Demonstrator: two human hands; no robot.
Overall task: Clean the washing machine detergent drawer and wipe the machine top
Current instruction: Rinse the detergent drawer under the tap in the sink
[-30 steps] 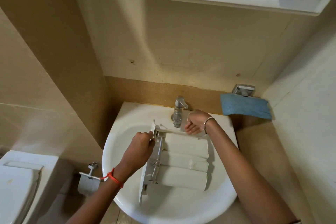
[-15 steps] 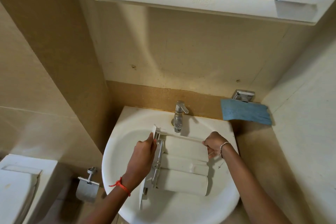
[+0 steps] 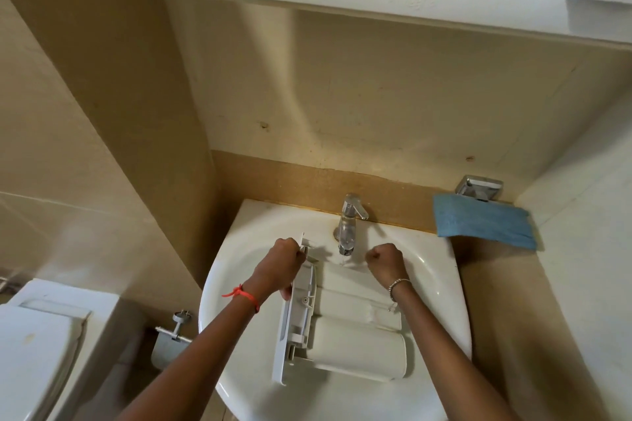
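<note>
the drawer (image 3: 345, 328) lies in the sink (image 3: 441, 284), between the two hands. it looks like hard, light plastic. wet, it may be slippery, and its thin front plate could snap, so the thick side walls look best to hold. the left hand (image 3: 280, 267) is curled tight on the front plate. the right hand (image 3: 384, 261) is a fist at the far corner; whether it holds the drawer cannot be told. the drawer's round undersides face up, so its cups are hidden. a thin stream seems to fall from the tap (image 3: 349, 225), between the hands.
</note>
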